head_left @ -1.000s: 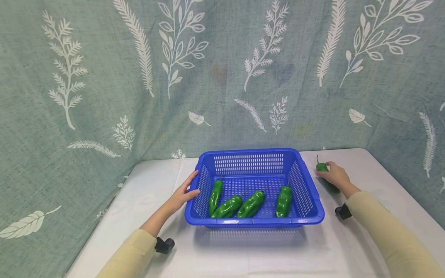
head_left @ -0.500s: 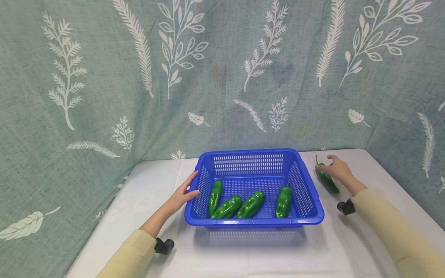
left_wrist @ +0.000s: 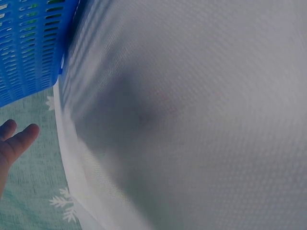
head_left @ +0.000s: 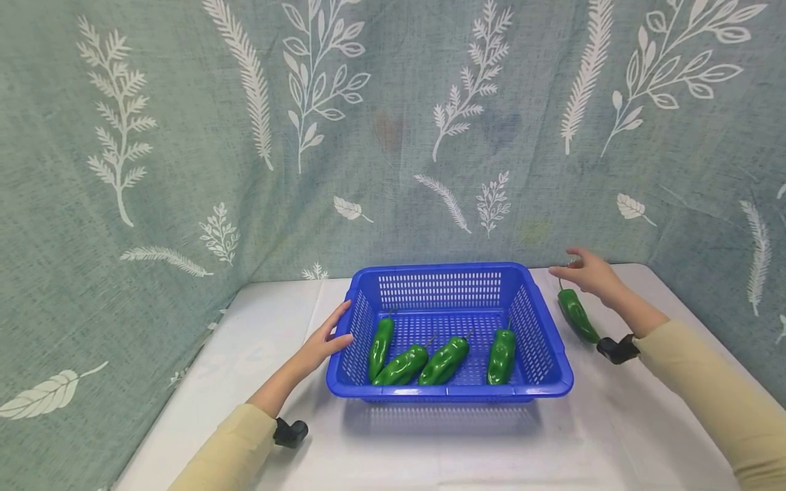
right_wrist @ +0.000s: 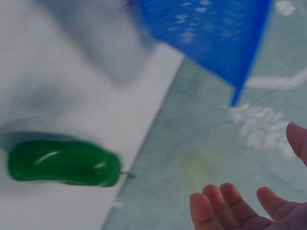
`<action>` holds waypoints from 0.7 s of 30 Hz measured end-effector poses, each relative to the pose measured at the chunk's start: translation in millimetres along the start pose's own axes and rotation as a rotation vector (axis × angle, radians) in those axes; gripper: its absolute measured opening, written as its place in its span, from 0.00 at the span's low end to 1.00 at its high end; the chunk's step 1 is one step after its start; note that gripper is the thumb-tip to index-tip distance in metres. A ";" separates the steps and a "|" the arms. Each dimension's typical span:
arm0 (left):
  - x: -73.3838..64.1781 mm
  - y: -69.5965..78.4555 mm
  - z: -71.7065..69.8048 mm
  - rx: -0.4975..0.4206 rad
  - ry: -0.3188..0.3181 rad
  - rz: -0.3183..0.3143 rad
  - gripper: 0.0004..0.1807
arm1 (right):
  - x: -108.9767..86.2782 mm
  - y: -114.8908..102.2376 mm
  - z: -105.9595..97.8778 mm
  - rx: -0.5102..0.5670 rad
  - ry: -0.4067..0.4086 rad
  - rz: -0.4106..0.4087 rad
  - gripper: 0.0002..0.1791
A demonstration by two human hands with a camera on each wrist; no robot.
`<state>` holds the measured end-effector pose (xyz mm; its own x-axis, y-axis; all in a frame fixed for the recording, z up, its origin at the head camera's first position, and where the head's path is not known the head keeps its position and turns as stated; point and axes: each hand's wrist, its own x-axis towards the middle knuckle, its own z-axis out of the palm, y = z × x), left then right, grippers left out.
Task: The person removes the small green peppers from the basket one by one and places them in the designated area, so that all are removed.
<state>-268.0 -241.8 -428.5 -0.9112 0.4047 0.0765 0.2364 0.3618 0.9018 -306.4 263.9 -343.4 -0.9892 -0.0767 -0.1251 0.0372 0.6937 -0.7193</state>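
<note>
A blue plastic basket (head_left: 448,391) stands mid-table with several long green peppers (head_left: 442,360) lying inside. My left hand (head_left: 321,343) rests at its left rim, fingers extended along the outside and thumb at the edge. In the left wrist view only a few straight fingers (left_wrist: 21,143) show below the basket's wall (left_wrist: 29,57). To the right of the basket, one green pepper (head_left: 577,315) lies on the white cloth, stem pointing away. My right hand (head_left: 592,274) hovers above its stem end, holding nothing. The right wrist view shows its fingers (right_wrist: 225,206) spread apart from the pepper (right_wrist: 64,163).
A white cloth (head_left: 393,450) covers the table. Close behind its back edge hangs a green curtain (head_left: 393,198) with white leaf prints, which also runs along the left and right sides. Black wrist cameras (head_left: 290,433) sit on both sleeves.
My right hand has let go of the pepper on the right, leaving it on the cloth, and has risen up and away from it. The left hand stays at the basket's rim.
</note>
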 end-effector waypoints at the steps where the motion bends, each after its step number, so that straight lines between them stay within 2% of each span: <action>1: -0.8 3.6 0.3 -0.004 -0.003 -0.004 0.39 | -1.5 -5.2 -0.3 0.016 -0.005 -0.010 0.52; 4: -4.8 17.2 1.6 -0.008 -0.007 -0.012 0.39 | -5.9 -20.5 0.7 0.047 -0.016 -0.042 0.51; 6: -4.3 17.1 1.6 -0.012 -0.009 -0.021 0.39 | -9.4 -30.8 1.9 0.057 -0.025 -0.064 0.49; 11: -1.0 0.7 0.5 0.005 0.001 -0.021 0.39 | -16.9 -55.4 7.0 0.082 -0.055 -0.111 0.46; 17: -1.3 -0.4 0.4 0.022 0.009 -0.028 0.38 | -16.0 -79.0 19.1 0.125 -0.107 -0.142 0.45; 21: -0.8 -0.3 0.0 0.012 0.011 -0.036 0.38 | -13.3 -90.5 30.8 0.195 -0.186 -0.162 0.43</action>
<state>-267.3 -242.2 -428.8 -0.9230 0.3816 0.0490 0.2074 0.3863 0.8988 -292.3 180.2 -297.7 -0.9423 -0.3167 -0.1082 -0.0739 0.5125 -0.8555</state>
